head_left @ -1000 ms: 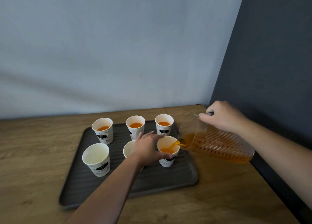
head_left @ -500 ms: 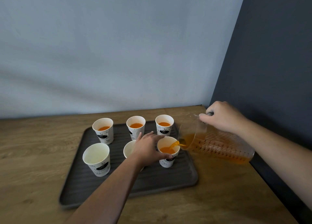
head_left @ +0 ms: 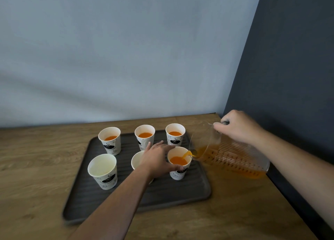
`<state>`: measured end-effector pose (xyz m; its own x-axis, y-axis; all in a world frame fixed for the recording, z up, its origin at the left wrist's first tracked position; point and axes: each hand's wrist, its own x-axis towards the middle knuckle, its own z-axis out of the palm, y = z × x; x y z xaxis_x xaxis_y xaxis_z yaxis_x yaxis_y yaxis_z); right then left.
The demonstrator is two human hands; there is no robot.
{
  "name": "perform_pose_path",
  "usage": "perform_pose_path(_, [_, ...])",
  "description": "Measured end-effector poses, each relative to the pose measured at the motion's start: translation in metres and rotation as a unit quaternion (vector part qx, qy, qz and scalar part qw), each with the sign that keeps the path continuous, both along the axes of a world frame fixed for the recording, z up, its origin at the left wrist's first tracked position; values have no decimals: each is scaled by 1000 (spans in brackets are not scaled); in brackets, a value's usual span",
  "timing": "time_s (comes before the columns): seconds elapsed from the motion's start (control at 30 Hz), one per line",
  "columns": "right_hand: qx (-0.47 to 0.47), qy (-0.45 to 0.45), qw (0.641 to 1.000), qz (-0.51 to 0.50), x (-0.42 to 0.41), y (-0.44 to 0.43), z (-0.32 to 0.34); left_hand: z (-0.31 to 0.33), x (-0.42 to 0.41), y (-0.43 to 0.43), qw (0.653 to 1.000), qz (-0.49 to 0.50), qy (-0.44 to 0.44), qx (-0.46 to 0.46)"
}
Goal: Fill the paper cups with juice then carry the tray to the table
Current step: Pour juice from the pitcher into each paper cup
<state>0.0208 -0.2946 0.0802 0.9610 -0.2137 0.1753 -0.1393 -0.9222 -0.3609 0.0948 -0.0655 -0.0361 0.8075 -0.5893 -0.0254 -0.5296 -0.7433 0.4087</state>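
- Head view: juice level in the front right cup (head_left: pixel 179 163) is creeping up versus a second ago; hands barely shifting.
- Left hand (head_left: pixel 159 160) is curling around that cup on the tray (head_left: pixel 197 194), steadying it.
- Right hand (head_left: pixel 238 126) is gripping the tilted pitcher (head_left: pixel 233 160) closed-fisted, spout over the rim.
- Person should be easing the tilt back soon, matching the back row's level; two front cups (head_left: pixel 102 169) are waiting empty.

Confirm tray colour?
Dark grey-brown tray with a ribbed surface; the head view shows it.
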Motion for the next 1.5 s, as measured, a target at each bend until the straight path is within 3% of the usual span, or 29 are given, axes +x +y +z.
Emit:
perform_pose_path(0.23, [96, -20, 995, -36, -4, -11, -5, 7, -3, 4, 1000, 11, -14, -9])
perform_pose_path(0.47, [179, -41, 982, -50, -12, 0, 12, 22, 2, 50, 994, 55, -81, -48])
perform_pose_path(0.63, [192, -49, 980, -24, -14, 29, 24, 27, 5, 89, 995, 74, -62, 37])
perform_pose_path(0.83, [136, -41, 990, 6, -7, 67, 22, 11, 6, 103, 994, 52, -24, 94])
perform_pose_path(1.5, [-22, -3, 1000, 22, 20, 105, 22, 3, 5, 99, 997, 53, -22, 45])
